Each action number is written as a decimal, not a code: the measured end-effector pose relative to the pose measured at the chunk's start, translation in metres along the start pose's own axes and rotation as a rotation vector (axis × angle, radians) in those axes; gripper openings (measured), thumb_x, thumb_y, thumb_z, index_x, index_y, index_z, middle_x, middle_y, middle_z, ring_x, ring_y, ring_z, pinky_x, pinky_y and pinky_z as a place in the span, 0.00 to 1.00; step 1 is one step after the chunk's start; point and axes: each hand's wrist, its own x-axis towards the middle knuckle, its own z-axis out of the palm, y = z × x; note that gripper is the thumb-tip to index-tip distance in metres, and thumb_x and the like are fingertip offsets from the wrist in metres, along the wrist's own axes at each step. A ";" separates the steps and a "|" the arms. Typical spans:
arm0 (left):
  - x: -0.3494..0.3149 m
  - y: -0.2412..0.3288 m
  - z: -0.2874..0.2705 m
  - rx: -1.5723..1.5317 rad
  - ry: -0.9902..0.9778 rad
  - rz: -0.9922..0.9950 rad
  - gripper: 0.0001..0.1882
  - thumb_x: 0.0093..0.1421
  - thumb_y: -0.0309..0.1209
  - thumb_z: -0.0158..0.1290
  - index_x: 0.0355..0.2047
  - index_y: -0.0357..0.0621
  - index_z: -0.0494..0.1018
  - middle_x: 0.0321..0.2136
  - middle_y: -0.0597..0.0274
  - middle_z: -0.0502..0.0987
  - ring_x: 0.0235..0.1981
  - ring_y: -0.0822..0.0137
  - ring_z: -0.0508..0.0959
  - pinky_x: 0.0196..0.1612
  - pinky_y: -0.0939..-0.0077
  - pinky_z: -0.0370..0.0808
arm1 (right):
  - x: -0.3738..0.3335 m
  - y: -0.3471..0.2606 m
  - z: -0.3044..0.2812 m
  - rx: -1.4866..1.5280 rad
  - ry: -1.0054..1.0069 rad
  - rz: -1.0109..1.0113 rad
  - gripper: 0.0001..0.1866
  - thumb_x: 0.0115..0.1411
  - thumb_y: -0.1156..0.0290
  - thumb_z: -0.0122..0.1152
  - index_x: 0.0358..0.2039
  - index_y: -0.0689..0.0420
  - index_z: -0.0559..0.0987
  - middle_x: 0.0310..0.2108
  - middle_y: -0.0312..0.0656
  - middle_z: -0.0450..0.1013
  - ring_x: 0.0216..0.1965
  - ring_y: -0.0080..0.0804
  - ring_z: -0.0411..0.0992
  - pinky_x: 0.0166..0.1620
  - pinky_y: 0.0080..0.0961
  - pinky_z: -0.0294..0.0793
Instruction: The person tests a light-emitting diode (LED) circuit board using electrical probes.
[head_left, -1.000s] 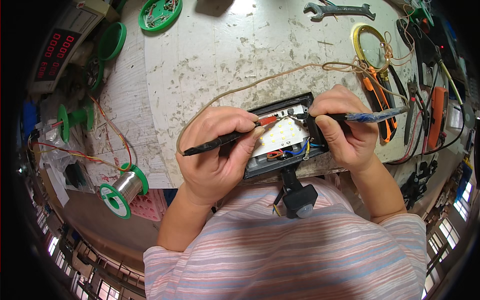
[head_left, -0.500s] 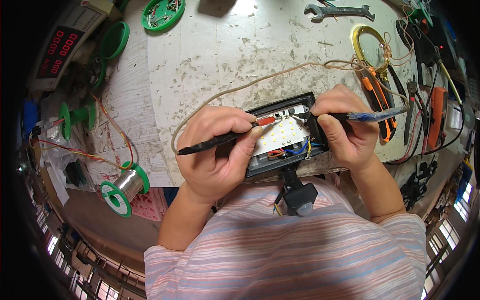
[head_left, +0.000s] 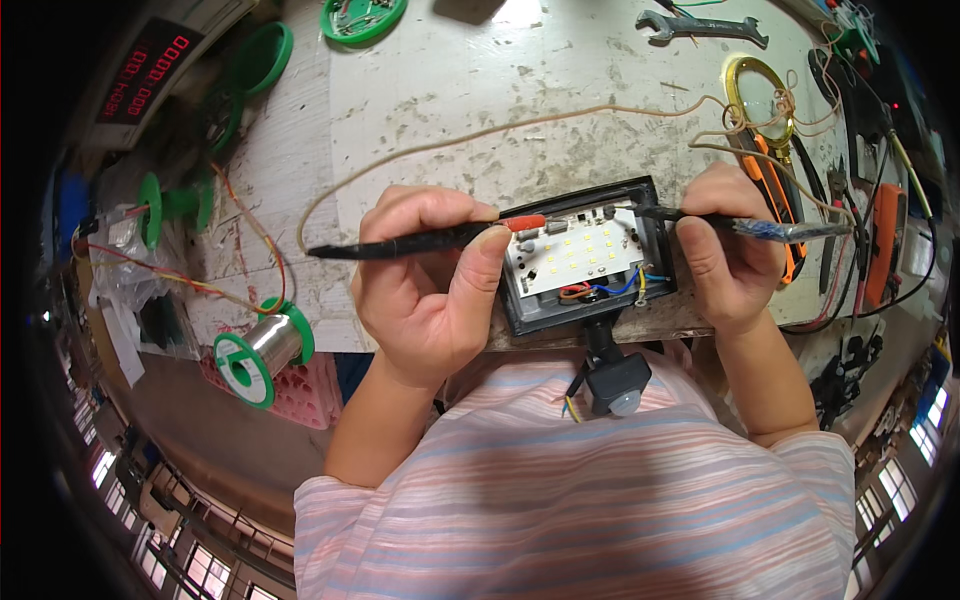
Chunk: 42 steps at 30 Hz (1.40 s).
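My left hand (head_left: 425,285) pinches a black test probe (head_left: 400,243) with a red front part, which reaches over the upper left of a white LED board (head_left: 548,288). In my right hand (head_left: 735,245) is a second black probe (head_left: 795,232), wrapped in blue at its back, its front pointing at the board's upper right. Whether either tip touches the board is too small to tell. The board, dotted with yellow LEDs, sits in an open black lamp housing (head_left: 516,318) with coloured wires along its near side. A black motion sensor (head_left: 618,383) hangs from the housing over the table edge.
A solder wire spool (head_left: 272,345) stands at the left, near a power meter (head_left: 150,70) with red digits. Green dishes (head_left: 362,20) lie at the back left. Toward the right are a wrench (head_left: 705,30), a magnifying glass (head_left: 762,95), an orange cutter (head_left: 775,195) and tangled leads.
The view has shifted, so the bench things appear farther right. My left hand has drawn slightly left from the board, and its probe lies more level. Both hands still hold their probes.
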 end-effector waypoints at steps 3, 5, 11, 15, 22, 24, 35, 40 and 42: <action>-0.006 0.004 -0.003 -0.054 0.056 -0.032 0.23 0.61 0.23 0.58 0.54 0.32 0.64 0.39 0.57 0.73 0.36 0.71 0.74 0.39 0.78 0.75 | -0.002 0.002 0.000 0.067 0.049 -0.033 0.09 0.56 0.84 0.63 0.38 0.67 0.76 0.33 0.45 0.74 0.32 0.32 0.68 0.36 0.26 0.66; -0.007 0.007 -0.009 0.048 0.076 -0.017 0.22 0.62 0.25 0.58 0.54 0.32 0.66 0.40 0.57 0.73 0.36 0.71 0.75 0.39 0.79 0.75 | -0.002 -0.001 -0.001 0.084 0.057 -0.024 0.09 0.56 0.84 0.63 0.38 0.67 0.76 0.34 0.45 0.74 0.33 0.33 0.68 0.37 0.26 0.66; -0.017 0.019 -0.020 0.108 0.068 -0.119 0.16 0.61 0.26 0.60 0.47 0.32 0.72 0.40 0.57 0.75 0.35 0.72 0.77 0.40 0.79 0.75 | 0.001 -0.017 0.007 0.260 0.025 0.116 0.09 0.58 0.82 0.63 0.39 0.68 0.76 0.36 0.46 0.75 0.34 0.32 0.70 0.39 0.27 0.68; -0.023 0.019 -0.016 0.022 0.083 -0.149 0.14 0.60 0.22 0.59 0.46 0.31 0.72 0.40 0.56 0.75 0.36 0.71 0.77 0.42 0.79 0.76 | 0.006 -0.022 0.019 0.272 -0.059 0.113 0.07 0.59 0.81 0.62 0.39 0.68 0.77 0.36 0.46 0.76 0.32 0.31 0.70 0.37 0.27 0.68; -0.022 0.011 -0.006 -0.136 0.109 -0.043 0.15 0.60 0.20 0.60 0.45 0.33 0.70 0.39 0.55 0.76 0.37 0.70 0.79 0.42 0.78 0.78 | 0.016 -0.026 0.025 0.010 -0.114 -0.123 0.04 0.56 0.78 0.63 0.31 0.65 0.79 0.27 0.43 0.75 0.26 0.36 0.69 0.32 0.29 0.65; -0.021 0.010 -0.004 -0.117 0.082 -0.040 0.14 0.59 0.20 0.60 0.45 0.33 0.71 0.37 0.55 0.78 0.35 0.70 0.80 0.40 0.79 0.78 | 0.016 -0.026 0.026 -0.070 -0.100 -0.162 0.04 0.55 0.78 0.63 0.31 0.64 0.79 0.27 0.42 0.75 0.26 0.36 0.69 0.32 0.30 0.65; -0.021 0.006 0.000 -0.075 0.098 -0.104 0.13 0.61 0.23 0.59 0.44 0.33 0.70 0.35 0.56 0.80 0.34 0.71 0.82 0.37 0.82 0.79 | 0.023 -0.013 0.031 -0.269 0.084 -0.286 0.04 0.56 0.79 0.66 0.32 0.62 0.80 0.28 0.39 0.76 0.29 0.33 0.70 0.35 0.25 0.67; -0.026 0.008 -0.003 -0.068 0.116 -0.094 0.13 0.62 0.23 0.58 0.44 0.33 0.69 0.36 0.57 0.79 0.35 0.71 0.82 0.39 0.82 0.79 | 0.022 -0.016 0.033 -0.008 0.150 -0.221 0.05 0.57 0.81 0.66 0.34 0.64 0.79 0.32 0.41 0.77 0.31 0.29 0.70 0.35 0.23 0.69; -0.028 0.008 -0.002 -0.068 0.121 -0.081 0.13 0.62 0.23 0.59 0.44 0.34 0.69 0.36 0.57 0.79 0.35 0.71 0.82 0.39 0.82 0.79 | 0.017 -0.016 0.035 0.125 0.164 -0.157 0.05 0.58 0.81 0.65 0.35 0.64 0.78 0.33 0.41 0.76 0.31 0.27 0.70 0.35 0.21 0.69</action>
